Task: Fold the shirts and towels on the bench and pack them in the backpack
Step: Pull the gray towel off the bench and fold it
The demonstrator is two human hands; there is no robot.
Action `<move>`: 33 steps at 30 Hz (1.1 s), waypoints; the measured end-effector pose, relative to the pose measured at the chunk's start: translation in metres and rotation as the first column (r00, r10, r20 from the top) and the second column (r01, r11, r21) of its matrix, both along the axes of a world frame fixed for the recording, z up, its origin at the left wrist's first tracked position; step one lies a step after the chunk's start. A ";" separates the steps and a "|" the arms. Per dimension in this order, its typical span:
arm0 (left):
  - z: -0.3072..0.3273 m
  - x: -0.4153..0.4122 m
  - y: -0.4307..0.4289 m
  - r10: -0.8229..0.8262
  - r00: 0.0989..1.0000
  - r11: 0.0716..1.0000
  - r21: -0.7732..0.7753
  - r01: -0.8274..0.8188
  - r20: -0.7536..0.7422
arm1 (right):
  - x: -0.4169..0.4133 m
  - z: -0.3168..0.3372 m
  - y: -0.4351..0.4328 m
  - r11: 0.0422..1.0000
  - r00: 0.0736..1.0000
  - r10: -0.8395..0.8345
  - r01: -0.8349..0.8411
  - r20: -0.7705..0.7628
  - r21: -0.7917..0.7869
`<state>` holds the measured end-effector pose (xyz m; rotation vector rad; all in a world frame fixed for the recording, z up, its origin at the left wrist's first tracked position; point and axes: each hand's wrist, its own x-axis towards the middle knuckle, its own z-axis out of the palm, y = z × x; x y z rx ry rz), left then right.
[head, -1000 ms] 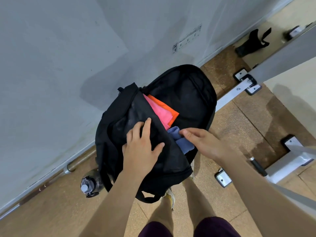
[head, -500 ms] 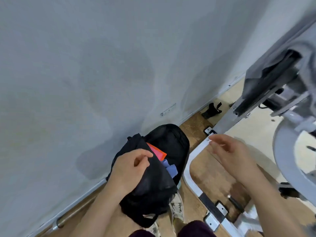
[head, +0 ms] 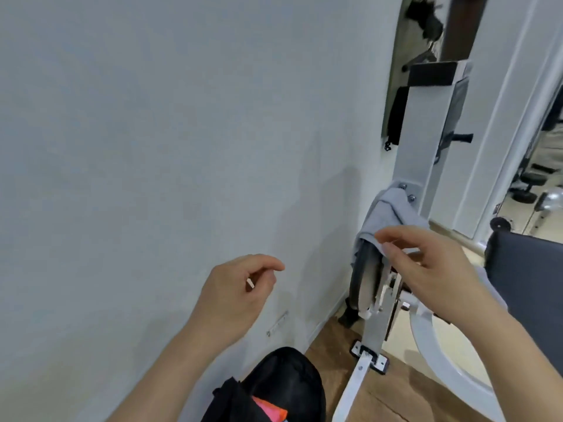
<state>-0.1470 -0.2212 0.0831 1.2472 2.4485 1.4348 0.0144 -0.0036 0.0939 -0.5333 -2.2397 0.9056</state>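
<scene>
the pale grey cloth [head: 384, 213], towel or shirt, i cannot tell which, hangs draped over a bolted joint of the white metal machine frame [head: 422, 132], up and to your right, well apart from the black fabric backpack [head: 288, 379]. the backpack stands unzipped on the floor by the pale wall [head: 122, 147], with pink and orange folded cloths [head: 269, 410] already showing in its mouth.

your right hand [head: 432, 269] is raised at the cloth's lower edge, fingers half curled with the tips over the fabric; i cannot tell whether they pinch it or only reach it. your left hand [head: 234, 295] hangs in the air between backpack and cloth, fingers loosely curled, holding nothing.

expect the cloth to be light, limp and not slippery. it will sag and trail from whatever point you lift, and it may snag on the bolts it lies across. pinch a hem or corner near the top of the drape and lift it up and off the joint. then bring your left hand to a second corner so it spreads flat for folding.
</scene>
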 end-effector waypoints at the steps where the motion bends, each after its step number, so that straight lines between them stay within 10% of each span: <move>1: 0.012 -0.001 0.011 -0.014 0.999 1.000 0.009 0.014 -0.040 | 0.001 0.010 0.009 1.000 1.000 -0.004 0.005 -0.026 0.016; 9: 0.063 -0.001 0.149 -0.116 0.967 0.993 -0.022 0.114 -0.225 | -0.001 0.037 0.121 1.000 0.998 -0.010 0.009 -0.064 -0.016; 20: -0.033 -0.014 0.305 -0.319 0.841 0.828 -0.561 0.023 -0.437 | -0.052 -0.071 0.235 0.981 0.968 0.093 -0.049 0.235 -0.187; 25: -0.050 -0.021 0.306 -0.331 0.748 0.847 -0.531 -0.034 -0.575 | -0.074 -0.092 0.237 0.992 0.947 -0.122 0.112 0.297 0.050; 33: -0.014 0.000 0.292 -0.035 0.982 0.985 -0.173 0.003 -0.184 | -0.056 -0.074 0.231 0.979 0.998 -0.043 0.031 -0.055 -0.200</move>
